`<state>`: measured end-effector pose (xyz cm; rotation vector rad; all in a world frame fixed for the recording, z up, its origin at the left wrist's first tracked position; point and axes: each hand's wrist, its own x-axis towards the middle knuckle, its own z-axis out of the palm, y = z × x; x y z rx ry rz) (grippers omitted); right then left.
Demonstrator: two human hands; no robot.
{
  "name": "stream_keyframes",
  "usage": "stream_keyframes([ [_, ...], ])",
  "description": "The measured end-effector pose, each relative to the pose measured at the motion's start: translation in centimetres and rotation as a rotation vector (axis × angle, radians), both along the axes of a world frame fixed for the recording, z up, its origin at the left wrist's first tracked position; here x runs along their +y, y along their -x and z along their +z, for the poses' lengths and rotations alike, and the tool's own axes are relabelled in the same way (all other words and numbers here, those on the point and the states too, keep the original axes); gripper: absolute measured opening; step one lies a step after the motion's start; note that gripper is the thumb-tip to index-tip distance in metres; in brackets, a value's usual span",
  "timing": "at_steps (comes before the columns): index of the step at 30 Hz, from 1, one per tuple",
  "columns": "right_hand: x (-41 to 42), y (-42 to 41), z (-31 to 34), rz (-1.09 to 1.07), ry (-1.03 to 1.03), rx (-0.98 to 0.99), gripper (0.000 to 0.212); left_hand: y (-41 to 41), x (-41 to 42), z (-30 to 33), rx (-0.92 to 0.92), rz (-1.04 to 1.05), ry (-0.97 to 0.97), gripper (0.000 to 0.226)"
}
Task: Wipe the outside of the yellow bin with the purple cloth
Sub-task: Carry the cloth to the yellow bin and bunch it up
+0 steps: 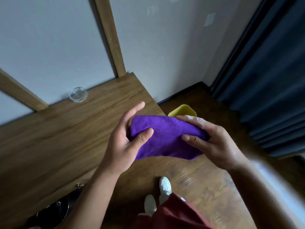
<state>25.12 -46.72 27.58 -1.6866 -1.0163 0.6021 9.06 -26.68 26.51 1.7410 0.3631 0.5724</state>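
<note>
A purple cloth [165, 138] is held up in mid-air between both hands, folded over. My left hand [125, 141] grips its left end, thumb on top and fingers behind. My right hand [209, 139] grips its right end, thumb on the front and fingers curled over the top. The yellow bin [182, 110] stands on the floor beyond the cloth, beside the desk's corner. Only part of its rim shows; the cloth and my right hand hide its sides.
A wooden desk [66, 138] fills the left side, with a small clear glass bowl [78, 94] near the wall. Dark blue curtains [267, 80] hang at the right. White shoes [165, 187] stand on the wooden floor below. A dark object [54, 210] sits at the desk's near edge.
</note>
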Motion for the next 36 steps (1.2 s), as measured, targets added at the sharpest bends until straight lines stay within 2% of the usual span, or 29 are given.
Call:
stream_keyframes([
  [3, -3.2, 0.6, 0.0, -0.092, 0.008, 0.048, 0.036, -0.8, -1.4, 0.2, 0.041, -0.163, 0.04, 0.048],
  [7, -7.2, 0.4, 0.2, -0.225, -0.006, 0.104, 0.025, -3.1, -3.8, 0.5, 0.203, -0.403, 0.031, 0.051],
  [10, -10.0, -0.4, -0.2, -0.286, 0.003, 0.111, 0.021, -5.5, -6.2, 0.4, 0.265, -0.463, -0.01, 0.045],
  [18, -18.4, -5.7, -2.4, -0.396, 0.029, 0.107, 0.023, -12.8, -13.7, 0.0, 0.264, -0.515, -0.011, 0.025],
  [22, -22.2, -9.4, -3.1, -0.432, 0.026, 0.135, 0.039, -16.4, -17.6, -0.5, 0.279, -0.514, 0.022, 0.024],
  [27, -25.7, -13.7, -3.8, -0.374, 0.117, 0.041, 0.035, -20.5, -21.3, -1.8, 0.271, -0.451, 0.053, 0.023],
  [30, -26.8, -16.2, -4.0, -0.323, 0.134, -0.022, 0.036, -22.5, -22.6, -2.7, 0.263, -0.418, 0.107, 0.032],
  [33, -26.4, -18.6, -4.0, -0.255, 0.141, -0.035, 0.046, -24.7, -22.9, -3.3, 0.277, -0.408, 0.118, 0.04],
  [36, -24.9, -21.1, -4.9, -0.228, 0.187, -0.139, 0.052, -27.2, -22.3, -3.9, 0.307, -0.432, 0.124, 0.033],
])
